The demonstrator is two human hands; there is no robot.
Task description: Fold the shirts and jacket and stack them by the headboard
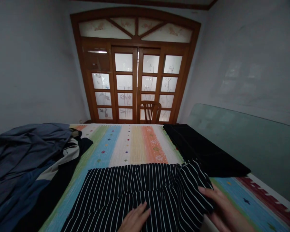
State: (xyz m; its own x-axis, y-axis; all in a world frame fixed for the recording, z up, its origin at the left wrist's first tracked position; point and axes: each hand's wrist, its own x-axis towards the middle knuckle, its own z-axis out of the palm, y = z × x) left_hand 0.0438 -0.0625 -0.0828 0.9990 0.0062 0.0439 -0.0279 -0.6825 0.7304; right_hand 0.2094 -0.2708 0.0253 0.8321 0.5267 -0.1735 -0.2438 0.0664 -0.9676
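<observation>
A black garment with thin white stripes lies across the near side of the bed, its right part bunched and raised in folds. Whether it is trousers or a shirt, I cannot tell. My left hand rests on its near middle part, fingers stretched out over the cloth. At the garment's right edge, my right hand pinches the fabric, with a digit on top and the other fingers lower down, partly hidden. Something pale shows just under that hand, too little of it to name.
Colourful striped bedding covers the bed. A heap of grey, blue and black clothes lies at left. Folded black cloth lies at right beside a pale green headboard. Beyond stand a wooden chair and glazed wooden doors.
</observation>
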